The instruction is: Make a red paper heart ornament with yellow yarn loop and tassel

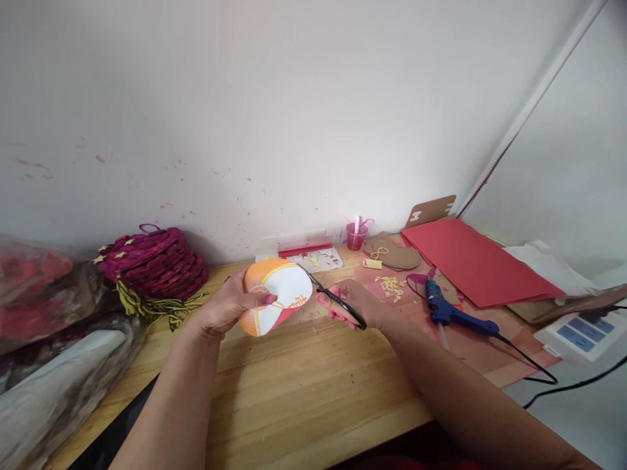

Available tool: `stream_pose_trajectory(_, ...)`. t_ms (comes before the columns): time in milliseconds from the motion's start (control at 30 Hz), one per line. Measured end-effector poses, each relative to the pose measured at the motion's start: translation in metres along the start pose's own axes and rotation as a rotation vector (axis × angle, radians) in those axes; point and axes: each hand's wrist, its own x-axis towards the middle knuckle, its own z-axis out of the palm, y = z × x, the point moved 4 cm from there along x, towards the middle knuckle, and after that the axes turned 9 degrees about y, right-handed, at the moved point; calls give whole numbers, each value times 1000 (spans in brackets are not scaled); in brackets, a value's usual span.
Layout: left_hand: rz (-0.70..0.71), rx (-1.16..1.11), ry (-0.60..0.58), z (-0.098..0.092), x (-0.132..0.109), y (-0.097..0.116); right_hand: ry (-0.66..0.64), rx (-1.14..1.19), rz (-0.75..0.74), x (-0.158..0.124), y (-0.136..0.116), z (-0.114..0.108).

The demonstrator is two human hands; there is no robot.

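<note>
A printed paper disc, orange at the rim, white in the middle and red along its lower edge, was held just above the wooden table, near its back edge and in front of the white wall. The left hand was closed on the disc's left side, the thumb laid across the printed face and the fingers hidden behind it. The right hand was closed around the handles of a pair of black scissors, whose blades were pointed up and left and met the disc's upper right edge; whether the blades had bitten into the paper could not be told. The disc was judged to be very light and thin, stiff enough to keep its round shape yet easily creased, bent or torn, since a slight bow was seen across it. A pinch at the rim opposite the blades, thumb in front and fingers behind, was judged the soundest hold, with light pressure so that no dent was left in the print. To the right a blue glue gun was laid on the table, with red sheets beyond it and yellow scraps just beside the right hand. A pink cup stood by the wall, and a stack of magenta woven pieces was seen at the left.
</note>
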Motion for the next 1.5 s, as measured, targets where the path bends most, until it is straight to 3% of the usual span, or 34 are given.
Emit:
stream_pose_trajectory(267,3,-6,1,0,2,-1,10,79,16,2,4,3)
stream_pose_trajectory(467,16,-45,39,4,2,2,182,176,17,2,-6,-4)
stream_pose_trajectory(533,15,-76,100,3,2,4,187,194,32,1,-9,-4)
stream_pose_trajectory(700,45,-249,333,-6,5,8,52,141,25,-2,-13,5)
stream_pose_trajectory(800,62,-332,393,-7,7,7,5,122,-18,-2,-13,9)
stream_pose_trajectory(1133,81,-400,422,-4,8,9,-52,51,-65,1,-9,10)
stream_pose_trajectory(1300,102,-414,386,-3,5,13,-49,-9,-19,-19,-25,5)
stream_pose_trajectory(1500,25,-345,262,4,3,12,-166,-193,83,-45,-12,-13)
